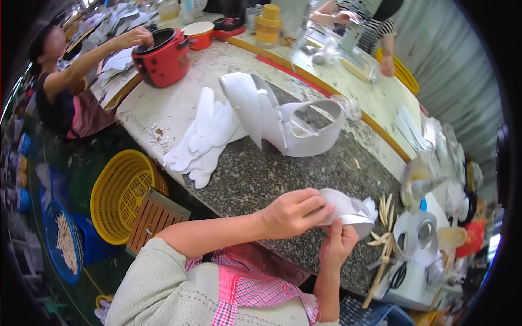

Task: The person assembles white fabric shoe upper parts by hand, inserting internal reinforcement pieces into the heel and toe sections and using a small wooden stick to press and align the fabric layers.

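Note:
Between my two hands is a white-grey shoe upper [353, 209], curved, its edge pinched by fingers on both sides. My left hand [298, 212] grips its near-left side with bent fingers. Below, my right hand [338, 242] holds the lower edge between thumb and fingers. Several similar white shoe uppers [312, 130] stand nested in a curved row farther back on the speckled stone slab [239, 179]. To their left lies a pile of flat white sole-shaped pieces [204, 144]. Right of my hands are a hammer [376, 274] and several pale slender pieces [385, 209].
A red pot [163, 62] stands at the table's far left, with a co-worker's hand at its rim. Another person works at a machine [353, 38] at the back right. A yellow basket [103, 217] and a blue basket [51, 217] are at left. Scissors [398, 275] lie at right.

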Demonstrator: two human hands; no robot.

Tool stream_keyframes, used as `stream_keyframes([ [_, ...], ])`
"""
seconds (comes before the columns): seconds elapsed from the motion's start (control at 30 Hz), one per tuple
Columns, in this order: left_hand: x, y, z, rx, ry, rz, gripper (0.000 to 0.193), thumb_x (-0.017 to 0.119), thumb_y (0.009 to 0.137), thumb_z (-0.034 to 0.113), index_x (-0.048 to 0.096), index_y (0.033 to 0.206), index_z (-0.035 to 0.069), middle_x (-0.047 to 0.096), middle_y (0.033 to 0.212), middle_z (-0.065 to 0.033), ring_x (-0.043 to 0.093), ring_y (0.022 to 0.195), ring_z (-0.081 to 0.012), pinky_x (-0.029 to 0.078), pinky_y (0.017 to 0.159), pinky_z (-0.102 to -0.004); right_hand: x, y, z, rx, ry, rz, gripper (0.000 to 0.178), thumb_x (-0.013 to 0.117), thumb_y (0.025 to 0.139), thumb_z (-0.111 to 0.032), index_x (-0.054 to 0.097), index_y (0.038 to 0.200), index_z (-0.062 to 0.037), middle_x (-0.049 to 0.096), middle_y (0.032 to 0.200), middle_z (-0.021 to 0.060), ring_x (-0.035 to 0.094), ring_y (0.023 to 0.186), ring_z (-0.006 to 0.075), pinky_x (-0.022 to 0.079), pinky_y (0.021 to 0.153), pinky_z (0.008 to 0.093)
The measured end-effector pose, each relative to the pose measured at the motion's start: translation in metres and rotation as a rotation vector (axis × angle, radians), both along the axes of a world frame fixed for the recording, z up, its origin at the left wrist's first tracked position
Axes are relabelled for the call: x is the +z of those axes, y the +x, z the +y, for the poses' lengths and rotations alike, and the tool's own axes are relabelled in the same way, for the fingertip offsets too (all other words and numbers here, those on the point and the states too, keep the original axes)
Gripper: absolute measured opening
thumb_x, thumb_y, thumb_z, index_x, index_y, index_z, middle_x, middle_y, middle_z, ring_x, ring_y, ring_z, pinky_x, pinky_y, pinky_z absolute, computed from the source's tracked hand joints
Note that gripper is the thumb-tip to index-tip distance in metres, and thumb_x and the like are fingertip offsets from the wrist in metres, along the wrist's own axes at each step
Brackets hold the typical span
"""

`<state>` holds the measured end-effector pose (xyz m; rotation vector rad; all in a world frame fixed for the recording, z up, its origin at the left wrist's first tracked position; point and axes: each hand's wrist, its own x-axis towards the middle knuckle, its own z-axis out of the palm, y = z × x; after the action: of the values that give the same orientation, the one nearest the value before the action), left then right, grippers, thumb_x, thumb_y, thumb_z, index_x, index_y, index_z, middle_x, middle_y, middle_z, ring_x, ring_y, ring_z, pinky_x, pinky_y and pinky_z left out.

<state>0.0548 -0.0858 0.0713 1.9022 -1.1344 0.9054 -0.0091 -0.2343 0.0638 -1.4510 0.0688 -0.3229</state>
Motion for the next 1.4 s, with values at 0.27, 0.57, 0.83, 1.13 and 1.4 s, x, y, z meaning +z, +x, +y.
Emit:
stream_keyframes([
  [0.27,-0.001,0.026,0.018,-0.564,-1.171,1.676,0.008,0.060,0.083,0.011,0.055,0.080,0.005,0.061,0.076,-0.0045,0.060,0.069,-0.0139,0.049,0.062,-0.0246,0.003,0.003,-0.015,0.040,-0.627,-0.170,0.026,0.059,0.087,-0.015,0.063,0.090,0.0108,0.063,0.081,0.0078,0.057,0.073,0.0140,0.044,0.064,0.0269],
  [0.57,-0.012,0.062,0.026,-0.760,-0.715,1.364,0.012,0.059,0.087,0.016,0.057,0.088,0.004,0.057,0.082,0.0014,0.051,0.077,-0.0062,0.040,0.071,-0.0211,0.004,0.033,-0.058,0.255,-0.182,-0.218,0.014,0.063,0.072,0.000,0.065,0.084,0.0060,0.065,0.078,0.0110,0.060,0.073,0.0187,0.045,0.066,0.0289],
  [0.83,-0.041,0.022,0.029,-0.449,0.041,1.273,0.033,0.071,0.075,0.017,0.060,0.099,-0.002,0.063,0.085,-0.0040,0.052,0.078,-0.0050,0.040,0.067,-0.0214,-0.053,-0.001,-0.050,0.498,-0.430,0.011,0.018,0.062,0.079,-0.006,0.064,0.097,-0.0014,0.060,0.096,0.0109,0.058,0.084,0.0234,0.045,0.072,0.0289],
  [1.13,-0.038,0.010,0.048,0.015,-0.008,1.327,0.020,0.074,0.072,0.016,0.067,0.082,0.000,0.062,0.068,-0.0005,0.054,0.063,-0.0093,0.044,0.062,-0.0228,-0.056,-0.015,-0.030,0.437,-0.701,0.012,0.028,0.067,0.074,-0.014,0.063,0.098,-0.0005,0.062,0.095,0.0152,0.060,0.085,0.0316,0.047,0.075,0.0366],
  [1.4,-0.017,0.105,0.067,0.265,-0.682,0.569,0.093,0.071,0.067,0.007,0.016,0.142,0.007,0.024,0.142,-0.0192,0.034,0.126,-0.0318,0.034,0.101,-0.0400,-0.058,-0.023,-0.013,0.252,-0.508,0.085,0.019,0.062,0.077,-0.010,0.064,0.093,0.0010,0.061,0.092,0.0180,0.059,0.081,0.0335,0.046,0.074,0.0357],
])
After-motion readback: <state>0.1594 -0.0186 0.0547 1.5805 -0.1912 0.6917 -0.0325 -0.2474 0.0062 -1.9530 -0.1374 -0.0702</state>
